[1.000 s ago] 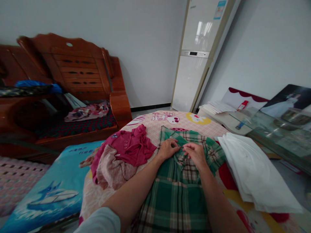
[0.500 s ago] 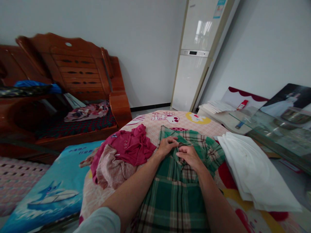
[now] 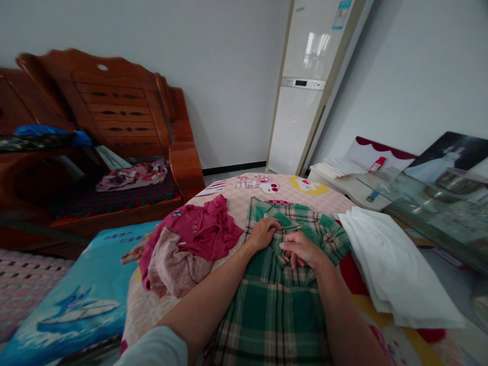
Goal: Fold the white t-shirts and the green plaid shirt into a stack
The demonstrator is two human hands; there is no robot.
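Observation:
A green plaid shirt [image 3: 274,310] with brown and cream lines lies in front of me, its collar end farthest away. My left hand [image 3: 265,234] is closed on the cloth near the collar, fingers bent over a small fold. Just right of it, my right hand [image 3: 303,250] rests over the shirt front with its fingers loosely bent and apart. I make out nothing gripped between them. The short sleeve [image 3: 335,236] spreads to the right. Left of the shirt sits a crumpled magenta top [image 3: 206,229] with a pale pink cloth [image 3: 177,267] against it.
Everything lies on a pink patterned cover [image 3: 224,188]. Folded white sheets [image 3: 396,264] are at the right, near a glass shelf [image 3: 430,213]. A wooden chair [image 3: 122,112] stands at the left beyond a blue printed cushion [image 3: 91,279]. A tall white cabinet unit [image 3: 295,122] stands behind.
My right hand has moved slightly down and away from my left, and its fingers have loosened. My left hand's fingers have curled lower over the cloth near the collar.

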